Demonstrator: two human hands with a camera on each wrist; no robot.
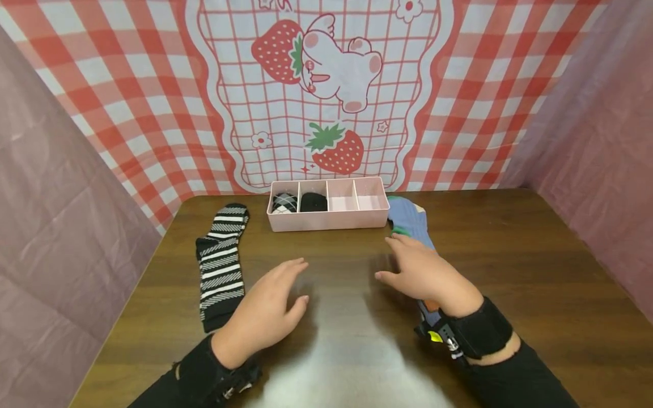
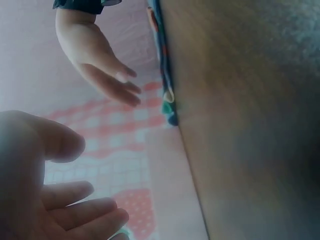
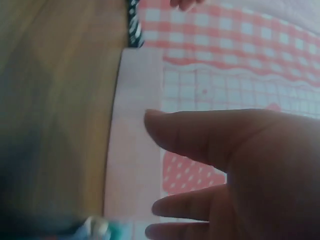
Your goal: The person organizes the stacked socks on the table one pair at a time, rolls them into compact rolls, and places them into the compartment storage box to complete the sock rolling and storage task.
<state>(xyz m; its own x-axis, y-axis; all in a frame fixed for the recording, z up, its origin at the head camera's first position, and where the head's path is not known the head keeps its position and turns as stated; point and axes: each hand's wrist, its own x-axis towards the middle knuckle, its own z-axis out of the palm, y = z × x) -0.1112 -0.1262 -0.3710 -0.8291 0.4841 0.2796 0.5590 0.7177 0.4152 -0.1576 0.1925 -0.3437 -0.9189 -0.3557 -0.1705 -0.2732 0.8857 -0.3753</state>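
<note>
Above the table's left half my left hand point(image 1: 267, 309) hovers with fingers extended and nothing held. Just left of it lies a flat black-and-white striped sock point(image 1: 221, 269), its cuff toward me. My right hand point(image 1: 428, 272), also holding nothing, is over a blue sock point(image 1: 410, 218) with green and orange patches and hides much of it. Between and beyond the hands stands a pink four-slot box point(image 1: 329, 221). An argyle black-and-white sock point(image 1: 284, 203) fills its leftmost slot, and a black sock point(image 1: 313, 202) the slot beside that. Both right-hand slots hold nothing.
The brown wooden table point(image 1: 336, 351) reaches back to a red-and-white checked cloth point(image 1: 479, 102) with strawberries, right behind the box. Pink curtains point(image 1: 56, 226) hang at both sides. A black strap with a camera sits on each wrist.
</note>
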